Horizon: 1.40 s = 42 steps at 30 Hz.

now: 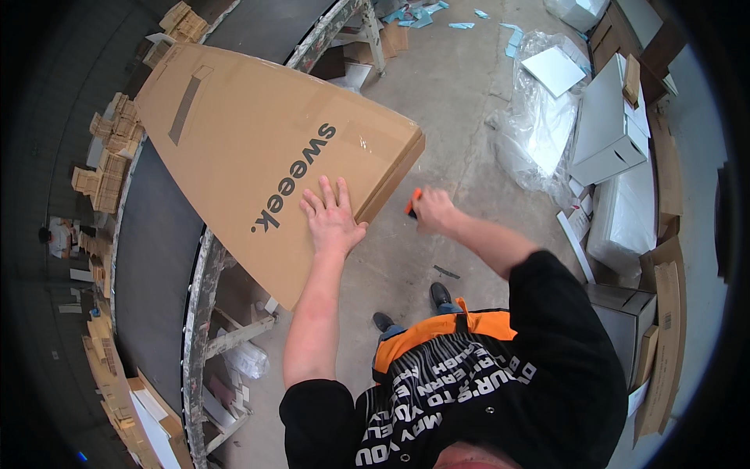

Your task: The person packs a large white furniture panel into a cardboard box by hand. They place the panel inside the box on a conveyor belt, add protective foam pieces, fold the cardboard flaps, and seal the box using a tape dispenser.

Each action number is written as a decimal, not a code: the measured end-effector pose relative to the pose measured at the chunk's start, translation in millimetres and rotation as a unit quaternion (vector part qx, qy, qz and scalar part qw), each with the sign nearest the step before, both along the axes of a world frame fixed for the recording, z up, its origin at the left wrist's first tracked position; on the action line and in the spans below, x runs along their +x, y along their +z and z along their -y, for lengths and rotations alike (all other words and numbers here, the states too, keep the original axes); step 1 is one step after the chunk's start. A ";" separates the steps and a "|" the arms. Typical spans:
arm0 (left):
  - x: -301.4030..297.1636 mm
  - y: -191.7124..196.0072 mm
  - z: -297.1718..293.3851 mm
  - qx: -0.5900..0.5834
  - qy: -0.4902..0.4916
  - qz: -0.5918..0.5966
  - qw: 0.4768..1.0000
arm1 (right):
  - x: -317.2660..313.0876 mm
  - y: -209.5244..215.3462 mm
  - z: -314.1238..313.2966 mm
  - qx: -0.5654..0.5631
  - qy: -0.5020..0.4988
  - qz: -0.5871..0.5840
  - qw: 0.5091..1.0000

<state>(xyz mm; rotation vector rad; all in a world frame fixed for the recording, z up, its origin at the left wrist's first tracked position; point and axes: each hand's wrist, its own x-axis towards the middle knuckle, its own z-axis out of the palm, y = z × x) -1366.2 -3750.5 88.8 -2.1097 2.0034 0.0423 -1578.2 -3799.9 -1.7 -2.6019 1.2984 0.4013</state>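
Note:
A large, long cardboard box lies slantwise across the dark-topped conveyor, its near end jutting out over the floor. My left hand rests flat on the top of that end, fingers spread, close to the edge. To the right of the box, apart from it and above the floor, my right hand is closed around a small orange-and-black utility knife. Its blade cannot be made out. A strip of clear tape shines near the box's end, and a grey label-like patch marks the far part.
The conveyor on a worn metal frame runs along my left. Stacked wooden pieces stand beyond it. On the right are plastic wrapping, a white cabinet, wrapped panels and leaning cardboard. Blue scraps litter the far floor.

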 end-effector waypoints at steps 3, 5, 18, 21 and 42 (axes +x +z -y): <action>-10.8 1.2 1.5 0.006 -0.001 -0.014 1.000 | -32.3 -14.9 -72.7 0.155 -0.217 0.078 0.961; -10.8 4.0 6.1 0.006 -0.004 -0.015 1.000 | -43.7 -26.0 -113.0 0.206 -0.241 0.018 0.948; 88.8 -9.0 -109.6 -0.015 -0.011 -0.069 0.997 | 6.8 86.1 -156.9 -0.059 -0.208 0.196 0.956; 96.3 -29.5 -104.0 -0.102 -0.022 -0.158 0.982 | 87.5 163.6 -121.8 -0.107 -0.111 0.251 0.956; 82.2 -12.1 -84.6 -0.061 -0.096 -0.041 0.993 | 140.1 36.6 -98.2 -0.018 0.147 -0.156 0.977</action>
